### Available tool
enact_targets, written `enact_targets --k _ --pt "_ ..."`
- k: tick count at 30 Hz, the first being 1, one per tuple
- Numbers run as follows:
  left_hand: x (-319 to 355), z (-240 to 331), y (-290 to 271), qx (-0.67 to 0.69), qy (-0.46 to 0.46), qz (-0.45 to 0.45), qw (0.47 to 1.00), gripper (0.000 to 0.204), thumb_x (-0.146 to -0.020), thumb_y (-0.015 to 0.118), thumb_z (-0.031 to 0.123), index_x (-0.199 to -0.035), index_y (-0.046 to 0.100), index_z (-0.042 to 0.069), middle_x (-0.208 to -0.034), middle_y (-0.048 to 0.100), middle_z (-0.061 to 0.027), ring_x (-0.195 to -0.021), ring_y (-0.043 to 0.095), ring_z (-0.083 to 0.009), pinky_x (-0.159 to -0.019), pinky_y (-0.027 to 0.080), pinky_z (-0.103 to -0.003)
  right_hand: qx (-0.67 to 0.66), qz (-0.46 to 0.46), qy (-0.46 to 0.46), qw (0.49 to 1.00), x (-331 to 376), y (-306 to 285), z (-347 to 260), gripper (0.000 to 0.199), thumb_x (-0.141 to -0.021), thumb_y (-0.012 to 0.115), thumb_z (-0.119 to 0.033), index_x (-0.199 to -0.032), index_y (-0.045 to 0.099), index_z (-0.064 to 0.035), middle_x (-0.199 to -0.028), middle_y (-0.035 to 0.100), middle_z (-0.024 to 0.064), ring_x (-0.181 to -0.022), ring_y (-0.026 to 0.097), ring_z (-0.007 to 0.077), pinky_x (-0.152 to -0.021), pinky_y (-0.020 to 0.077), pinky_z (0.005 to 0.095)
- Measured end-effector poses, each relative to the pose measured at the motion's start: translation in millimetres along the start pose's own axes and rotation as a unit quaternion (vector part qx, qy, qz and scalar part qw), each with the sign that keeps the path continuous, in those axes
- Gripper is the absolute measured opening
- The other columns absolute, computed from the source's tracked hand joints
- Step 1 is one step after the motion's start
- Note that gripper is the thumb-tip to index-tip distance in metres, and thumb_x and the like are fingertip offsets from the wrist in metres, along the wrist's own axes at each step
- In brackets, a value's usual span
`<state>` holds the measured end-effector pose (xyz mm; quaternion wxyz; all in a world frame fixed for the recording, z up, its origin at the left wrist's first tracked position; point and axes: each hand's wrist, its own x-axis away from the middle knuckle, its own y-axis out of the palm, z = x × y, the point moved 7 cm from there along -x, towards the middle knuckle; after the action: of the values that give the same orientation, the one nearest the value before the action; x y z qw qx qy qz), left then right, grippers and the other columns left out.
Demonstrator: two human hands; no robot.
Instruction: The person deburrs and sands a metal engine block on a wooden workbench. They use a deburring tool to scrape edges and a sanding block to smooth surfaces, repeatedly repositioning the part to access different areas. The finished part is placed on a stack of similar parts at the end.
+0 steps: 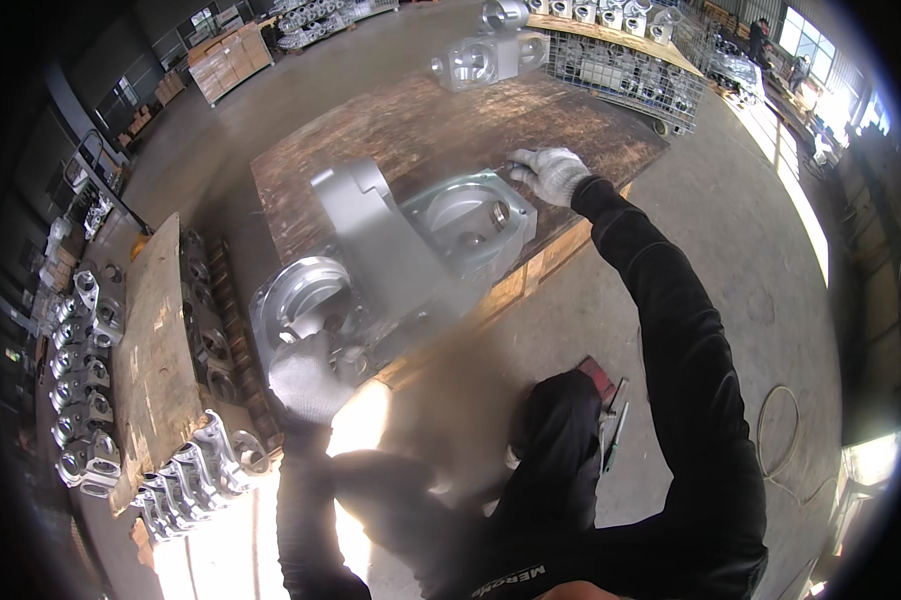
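Observation:
A large silvery metal casting [386, 240] with round openings at both ends and a raised block across its middle lies on a worn wooden tabletop [316, 150]; its near side is smeared by motion. My left hand [316, 380], in a white glove, is closed at the near edge of the casting's left ring, its fingers blurred against the metal. My right hand [554, 172], also gloved, is over the tabletop just beyond the casting's right end. Its fingers reach leftward, slightly bent and apart, with nothing visible in them.
A similar casting [491, 60] stands at the table's far edge. Beyond it is a wire cage [621, 75] of metal parts. To the left, several castings [186, 480] line a wooden board [156, 350]. Tools [616, 425] lie on the floor by my leg; a hose [766, 440] loops at right.

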<state>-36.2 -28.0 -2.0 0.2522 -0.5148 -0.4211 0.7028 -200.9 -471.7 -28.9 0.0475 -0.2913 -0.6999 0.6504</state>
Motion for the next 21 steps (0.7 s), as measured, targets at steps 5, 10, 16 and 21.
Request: enact_targets --k 5,10,16,21 --pt "0.5 -6.0 9.0 -0.018 0.012 0.011 1.0 0.046 -0.09 0.065 0.048 -0.077 0.063 0.004 -0.071 0.062 -0.0195 -0.068 0.062 -0.0442 -0.065 0.047 -0.053 0.005 -0.048 -0.013 0.999 -22.1 19.8 4.0 0.043 -0.107 0.053 -0.046 -0.137 0.064 -0.0174 -0.118 0.074 0.0192 -0.11 0.069 0.0424 -0.094 0.0553 0.0514" --pt "-1.1 -5.5 11.5 0.004 0.016 0.019 1.0 0.051 -0.096 0.06 0.052 -0.076 0.063 0.005 -0.071 0.062 -0.0193 -0.068 0.062 -0.0442 -0.065 0.047 -0.053 0.028 -0.062 -0.003 0.998 -27.8 30.8 7.1 0.036 -0.108 0.056 -0.041 -0.132 0.067 -0.0174 -0.118 0.075 0.013 -0.114 0.069 0.0359 -0.101 0.0515 0.0491" --pt "0.4 -6.7 12.1 -0.016 0.016 0.015 1.0 0.057 -0.1 0.053 0.057 -0.078 0.064 0.006 -0.07 0.062 -0.0188 -0.067 0.063 -0.0435 -0.064 0.047 -0.053 0.05 -0.072 0.018 0.996 -29.9 37.1 10.7 0.033 -0.108 0.058 -0.041 -0.132 0.068 -0.0216 -0.126 0.074 0.0083 -0.125 0.065 0.0321 -0.109 0.0419 0.0547" --pt "1.2 -6.2 12.3 -0.037 0.007 0.011 0.999 0.055 -0.1 0.055 0.056 -0.079 0.063 0.006 -0.07 0.062 -0.0186 -0.068 0.064 -0.0432 -0.064 0.048 -0.053 0.11 -0.043 -0.04 0.992 -28.0 31.6 6.1 0.031 -0.106 0.06 -0.038 -0.134 0.067 -0.0239 -0.13 0.071 0.0047 -0.128 0.062 0.031 -0.106 0.0401 0.0575"
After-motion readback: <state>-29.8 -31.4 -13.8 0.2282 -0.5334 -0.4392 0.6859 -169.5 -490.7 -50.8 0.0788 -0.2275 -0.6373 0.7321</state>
